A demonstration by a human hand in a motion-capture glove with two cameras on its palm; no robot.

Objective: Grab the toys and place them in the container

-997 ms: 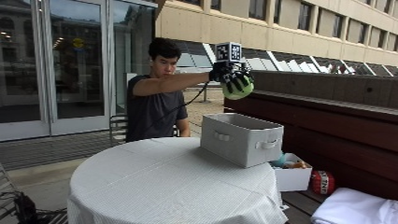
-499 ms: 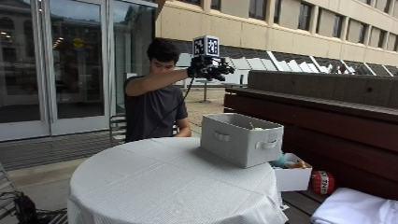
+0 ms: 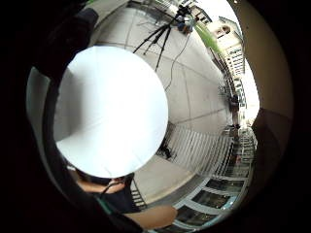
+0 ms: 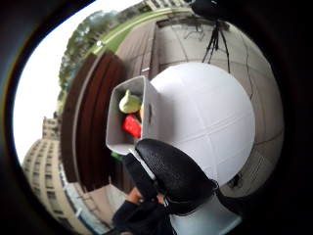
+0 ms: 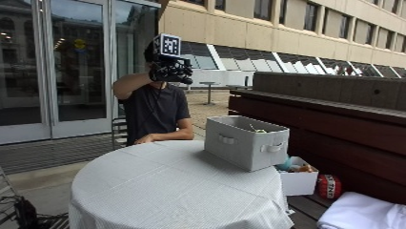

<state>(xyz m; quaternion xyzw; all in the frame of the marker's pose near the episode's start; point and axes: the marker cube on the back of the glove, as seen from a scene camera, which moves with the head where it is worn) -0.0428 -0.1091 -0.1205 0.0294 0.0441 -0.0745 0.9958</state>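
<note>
Setting: outdoor paved terrace with glass doors and a beige building behind; a dark wooden wall runs along one side.
Bench: round bench point(image 5: 158, 191) under a white cloth, with the person seated at its far side.
Container: grey fabric container point(image 5: 244, 141) with cut-out handles, standing on the bench near the edge beside the wooden wall.
Toys: a pale green toy point(image 4: 129, 103) and a red toy point(image 4: 131, 125) lie inside the container, touching or nearly so; from the outside view only a sliver of green shows above the rim.
Right hand point(image 5: 170, 71): raised in front of the person's face, well above the bench and apart from the container; hands state: gloved fingers curled inward, holding nothing visible.
Other hand point(image 5: 145, 139): bare, resting on the bench edge.
Beside the bench: a small white box point(image 5: 298, 179) with items in it, and a red object point(image 5: 328, 185) just beside it.
</note>
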